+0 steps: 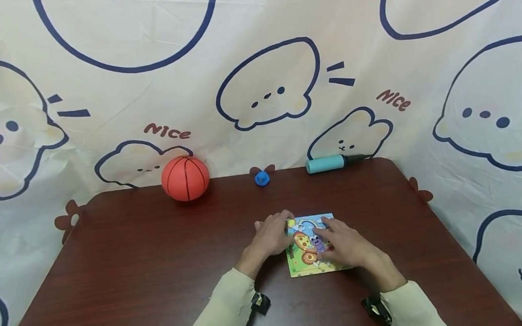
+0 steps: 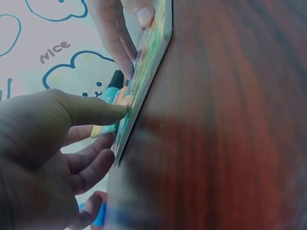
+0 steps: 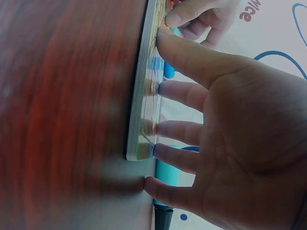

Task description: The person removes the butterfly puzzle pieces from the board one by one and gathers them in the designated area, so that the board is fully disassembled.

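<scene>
A picture puzzle board (image 1: 300,269) with a bright cartoon print lies flat on the brown table. My left hand (image 1: 270,235) is at its left edge. In the left wrist view, that hand's thumb and index finger pinch a small colourful puzzle piece (image 2: 98,131), which tilts up from the board; the other fingers curl loosely beside the edge. My right hand (image 1: 349,242) rests over the board's right part. Its fingers are spread, with thumb and several fingertips touching the printed face, as the right wrist view shows.
An orange-red toy basketball (image 1: 185,178) sits at the table's back left. A small blue object (image 1: 262,178) lies at the back middle, and a teal hand pump (image 1: 326,163) with a black end at the back right. A printed curtain (image 1: 259,11) hangs behind the table (image 1: 159,271).
</scene>
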